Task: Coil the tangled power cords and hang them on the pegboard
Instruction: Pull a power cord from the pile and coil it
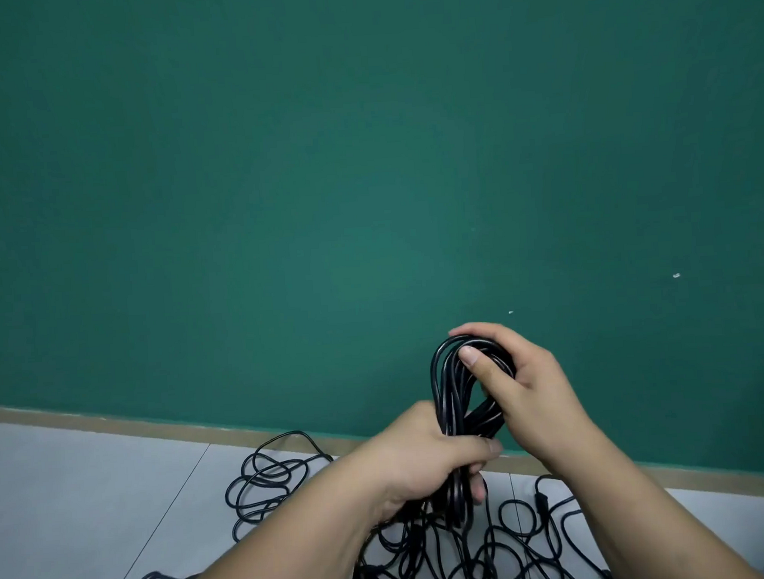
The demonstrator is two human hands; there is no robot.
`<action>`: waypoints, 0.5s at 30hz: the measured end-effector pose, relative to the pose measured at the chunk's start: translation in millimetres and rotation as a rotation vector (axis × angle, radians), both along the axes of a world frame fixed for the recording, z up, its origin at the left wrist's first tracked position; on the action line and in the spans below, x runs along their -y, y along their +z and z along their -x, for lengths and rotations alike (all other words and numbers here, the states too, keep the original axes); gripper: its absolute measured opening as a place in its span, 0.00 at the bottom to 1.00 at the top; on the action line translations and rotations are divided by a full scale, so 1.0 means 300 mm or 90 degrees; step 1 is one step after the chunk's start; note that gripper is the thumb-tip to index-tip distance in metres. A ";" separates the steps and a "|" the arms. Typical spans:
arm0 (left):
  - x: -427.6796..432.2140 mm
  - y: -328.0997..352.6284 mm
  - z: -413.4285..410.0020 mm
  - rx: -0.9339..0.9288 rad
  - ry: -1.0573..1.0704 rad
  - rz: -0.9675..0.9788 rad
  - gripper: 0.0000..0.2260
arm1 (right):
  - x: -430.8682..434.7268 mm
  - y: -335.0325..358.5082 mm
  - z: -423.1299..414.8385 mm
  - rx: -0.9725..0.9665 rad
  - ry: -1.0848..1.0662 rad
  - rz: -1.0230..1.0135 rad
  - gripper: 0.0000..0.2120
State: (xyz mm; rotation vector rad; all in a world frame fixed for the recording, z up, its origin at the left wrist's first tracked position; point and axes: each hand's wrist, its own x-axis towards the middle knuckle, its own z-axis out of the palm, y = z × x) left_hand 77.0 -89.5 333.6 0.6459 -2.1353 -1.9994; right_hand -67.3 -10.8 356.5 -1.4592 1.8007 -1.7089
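A person winds a black power cord into a coil before a green wall. The left hand wraps its fingers round the lower end, apparently to stop the loops slipping. The right hand pinches the top loop under its thumb. More tangled cords lie on the floor below. No pegboard is visible.
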 end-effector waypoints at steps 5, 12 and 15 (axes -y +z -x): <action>-0.014 -0.001 0.001 -0.066 0.085 -0.148 0.10 | -0.007 -0.013 -0.009 0.060 0.044 -0.090 0.19; 0.075 0.080 0.002 -0.280 0.379 -0.295 0.11 | -0.015 -0.060 -0.031 0.116 0.257 -0.394 0.36; 0.151 0.104 -0.029 -0.381 0.508 -0.289 0.06 | -0.025 -0.074 -0.038 0.046 0.361 -0.447 0.26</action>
